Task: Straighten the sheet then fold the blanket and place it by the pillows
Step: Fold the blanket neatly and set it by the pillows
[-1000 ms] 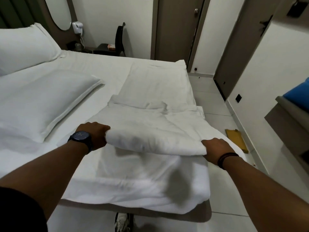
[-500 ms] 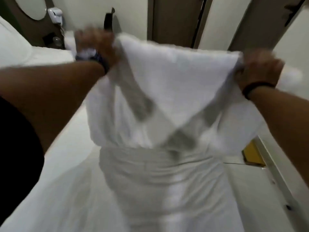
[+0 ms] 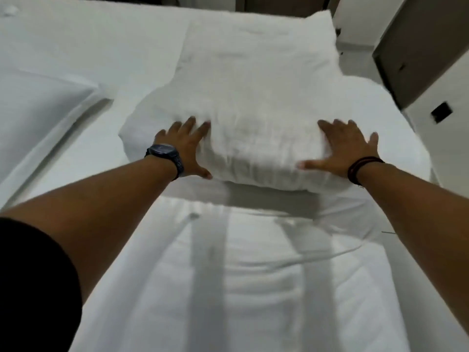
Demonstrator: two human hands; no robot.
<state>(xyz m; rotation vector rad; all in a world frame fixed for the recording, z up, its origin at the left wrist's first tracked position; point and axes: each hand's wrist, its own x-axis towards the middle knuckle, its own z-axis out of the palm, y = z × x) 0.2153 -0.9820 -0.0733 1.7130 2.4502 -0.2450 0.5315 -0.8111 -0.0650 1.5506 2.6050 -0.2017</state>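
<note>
While smooth sheet [image 3: 228, 288] fills the lower frame, the left hand [image 3: 186, 146] and right hand [image 3: 342, 146] press flat, fingers spread, on the folded blanket [image 3: 253, 110] at centre; moving it beside the pillow [image 3: 38, 102], upper left, seemingly remains.

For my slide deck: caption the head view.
Both hands, left and right, press flat on the folded white blanket.

Black short sleeve [image 3: 30, 275], dark wristwatch [image 3: 165, 154], dark, perhaps reddish, corded wristbands [image 3: 360, 167]
</note>
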